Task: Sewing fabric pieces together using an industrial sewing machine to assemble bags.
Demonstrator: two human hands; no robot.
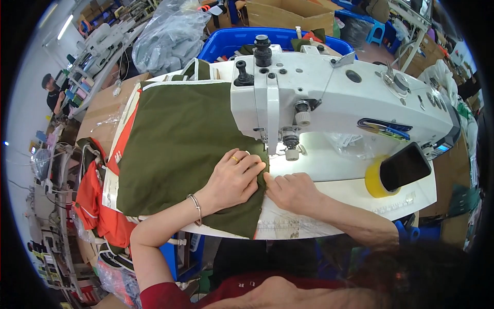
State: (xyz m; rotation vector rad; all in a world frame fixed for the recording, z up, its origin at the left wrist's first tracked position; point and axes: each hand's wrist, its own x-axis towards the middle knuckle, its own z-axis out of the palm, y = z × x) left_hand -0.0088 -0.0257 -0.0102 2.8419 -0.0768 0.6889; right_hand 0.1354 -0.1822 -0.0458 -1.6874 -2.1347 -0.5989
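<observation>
An olive-green fabric panel (175,139) with a white-edged top lies over the sewing table, its right edge running under the needle area of a white sewing machine (329,87). Close in front of the needle, my left hand (234,180) rests on the panel with bent fingers, gripping at its right edge. My right hand (293,191) is curled, with thumb and forefinger pinching that same edge just beside the left fingertips. Orange-red fabric (128,126) shows from beneath the panel on the left. The fingers partly cover the edge between them.
On the table's right, a phone (406,166) leans on a yellow tape roll (380,177). A printed ruler strip (293,225) runs along the front edge. Behind the machine stands a blue bin (226,41) of fabric pieces. Orange-red cloth (105,206) hangs off the left side. Another person (54,95) sits far left.
</observation>
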